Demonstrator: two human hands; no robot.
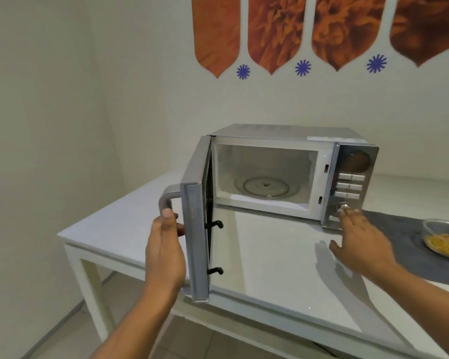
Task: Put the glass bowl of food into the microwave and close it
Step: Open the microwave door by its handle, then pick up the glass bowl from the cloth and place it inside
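Note:
A silver microwave (290, 133) stands on a white table (270, 255). Its door (196, 229) is swung wide open toward me, and the cavity shows a bare glass turntable (267, 189). My left hand (165, 250) is wrapped around the door handle (166, 199). My right hand (360, 239) hovers flat with spread fingers just below the control panel (347, 185), holding nothing. The glass bowl of yellow food (445, 238) sits at the right edge of view on a grey mat, apart from both hands.
The grey mat (399, 229) runs along the table to the right of the microwave. A wall with orange and blue decals stands close behind. The table's left edge and leg (88, 281) drop to a tiled floor.

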